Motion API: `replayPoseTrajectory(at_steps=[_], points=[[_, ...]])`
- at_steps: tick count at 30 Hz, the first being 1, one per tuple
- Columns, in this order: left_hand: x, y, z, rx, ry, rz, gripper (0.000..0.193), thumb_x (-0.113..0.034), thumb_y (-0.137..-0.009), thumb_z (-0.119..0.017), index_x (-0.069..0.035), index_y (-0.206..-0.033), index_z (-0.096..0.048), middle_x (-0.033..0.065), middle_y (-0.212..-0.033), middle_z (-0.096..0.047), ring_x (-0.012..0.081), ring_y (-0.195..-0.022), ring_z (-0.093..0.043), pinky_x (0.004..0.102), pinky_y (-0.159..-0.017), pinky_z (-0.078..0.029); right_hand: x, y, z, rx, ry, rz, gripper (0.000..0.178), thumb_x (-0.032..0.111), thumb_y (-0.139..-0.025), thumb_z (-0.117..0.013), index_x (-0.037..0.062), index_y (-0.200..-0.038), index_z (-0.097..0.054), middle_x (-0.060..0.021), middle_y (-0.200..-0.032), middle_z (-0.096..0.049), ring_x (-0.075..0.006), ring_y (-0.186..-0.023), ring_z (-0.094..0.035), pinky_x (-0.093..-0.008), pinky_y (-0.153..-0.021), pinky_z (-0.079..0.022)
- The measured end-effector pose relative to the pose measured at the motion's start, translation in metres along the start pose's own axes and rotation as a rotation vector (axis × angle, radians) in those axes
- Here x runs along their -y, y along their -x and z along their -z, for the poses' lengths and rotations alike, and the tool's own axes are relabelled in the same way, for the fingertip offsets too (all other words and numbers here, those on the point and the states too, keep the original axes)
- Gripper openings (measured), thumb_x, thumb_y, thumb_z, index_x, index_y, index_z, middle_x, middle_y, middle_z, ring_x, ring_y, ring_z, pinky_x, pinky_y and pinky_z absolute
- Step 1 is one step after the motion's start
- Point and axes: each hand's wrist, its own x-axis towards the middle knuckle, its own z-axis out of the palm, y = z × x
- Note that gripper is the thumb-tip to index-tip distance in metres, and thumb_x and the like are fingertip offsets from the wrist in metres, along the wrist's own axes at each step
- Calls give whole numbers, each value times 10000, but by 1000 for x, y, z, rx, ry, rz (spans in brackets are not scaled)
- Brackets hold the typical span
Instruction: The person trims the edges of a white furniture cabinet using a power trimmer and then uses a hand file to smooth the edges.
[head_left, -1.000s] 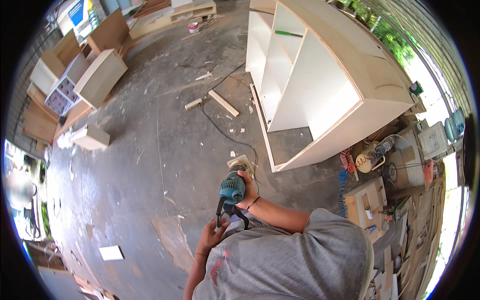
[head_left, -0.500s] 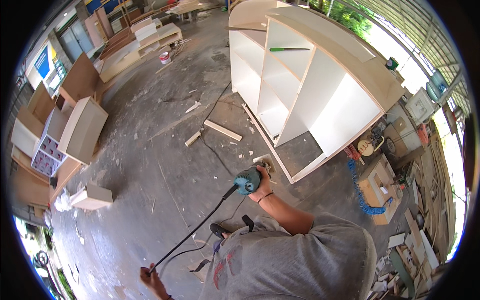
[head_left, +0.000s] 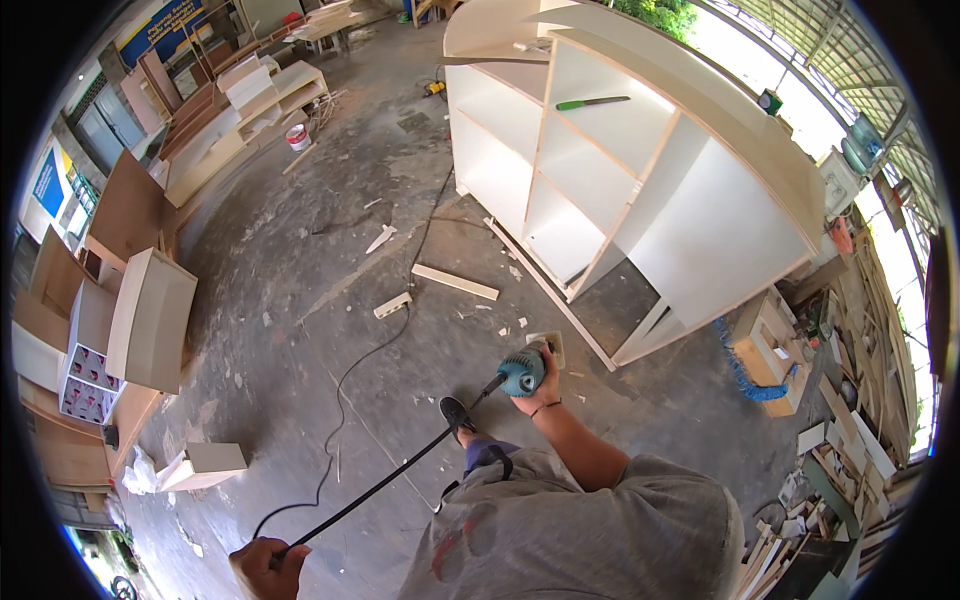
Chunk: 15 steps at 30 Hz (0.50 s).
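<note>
In my right hand (head_left: pixel 543 385) is a teal corded power tool (head_left: pixel 522 372), which looks like a trim router. Its pale square base plate (head_left: pixel 547 347) faces away from me, partly covered by the hand. From its rear, a black cord (head_left: pixel 400 467) stretches to the lower left. There my left hand (head_left: pixel 268 568) is closed around the cord. Ahead of the tool stands a large white cabinet (head_left: pixel 722 205) with pale wood edges and open compartments. A green-handled blade tool (head_left: pixel 592 103) rests in an upper compartment.
On the floor lie a wood strip (head_left: pixel 455 281) and a pale extension socket (head_left: pixel 392 305) with a trailing cord. Furniture pieces (head_left: pixel 150 318) line the left side. Wood offcuts (head_left: pixel 845 440) and a wooden box (head_left: pixel 765 350) with a blue coiled hose (head_left: pixel 742 372) are at the right.
My left hand has moved further left with the cord, which is drawn out longer. The tool has shifted slightly right. My shoe shows further forward, and the whole view has shifted.
</note>
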Motion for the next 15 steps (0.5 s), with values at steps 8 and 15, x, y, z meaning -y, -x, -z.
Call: replayPoseTrajectory(at_steps=[8,15], points=[[10,-109,20,-6,-164,-23,396,-284,-667,-861,-1,-653,-584,75,-507,-522,165,-424,-464,285,-432,-346,-70,-78,-21,-35,-159,-135,472,561,-853,-560,140,-1057,-627,-99,-1001,-660,-305,-969,-620,-461,-881,-465],[-5,-183,30,15,-222,-139,358,-267,-687,-850,-38,-616,-585,47,-478,-477,163,-383,-431,290,-396,-291,-101,-152,-47,-123,-105,-179,508,558,-852,-576,117,-1100,-619,-111,-1071,-647,-325,-1020,-603,-457,-877,-485]])
